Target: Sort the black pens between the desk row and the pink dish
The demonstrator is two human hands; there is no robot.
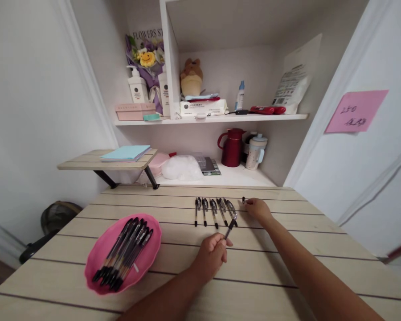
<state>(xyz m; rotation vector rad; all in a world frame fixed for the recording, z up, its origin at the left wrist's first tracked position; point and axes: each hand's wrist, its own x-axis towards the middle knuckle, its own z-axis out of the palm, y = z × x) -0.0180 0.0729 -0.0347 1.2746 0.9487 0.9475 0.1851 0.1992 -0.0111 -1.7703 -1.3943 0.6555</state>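
A black ballpoint pen (230,228) is pinched in the left hand (212,254) at the right end of a row of matching black pens (209,210) on the pale slatted wooden table (287,267). The right hand (259,208) is curled just beyond, its grip unclear. Laying-out seems in hand; parallel placement is called for.

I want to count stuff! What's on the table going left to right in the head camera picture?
First the pink plate of pens → row of pens → right hand. The left hand, holding a pen, overlaps the row, so it has no clear place.
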